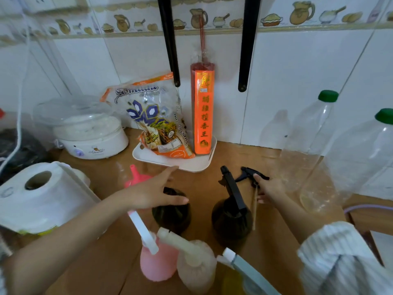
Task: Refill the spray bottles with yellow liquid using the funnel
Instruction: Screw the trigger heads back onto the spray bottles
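Two dark spray bottles stand mid-counter. The left dark bottle (172, 213) has no spray head, and my left hand (155, 191) is spread over its mouth with fingers straight. Just behind that hand lies the pink funnel (136, 177). The right dark bottle (230, 222) carries a black spray head. Beside it my right hand (270, 188) grips a loose black spray head (249, 174), its dip tube (254, 207) hanging down. Nearest me stand a pink bottle (158, 262), a whitish bottle (195, 267) and a bottle holding yellow liquid (232, 279).
Large clear plastic jugs (319, 167) with green caps stand at the right, one tilted with a yellowish film inside. A white tray (191, 166) at the back holds a noodle bag and an orange box. A white cooker (91, 137) and a paper roll (38, 194) sit left.
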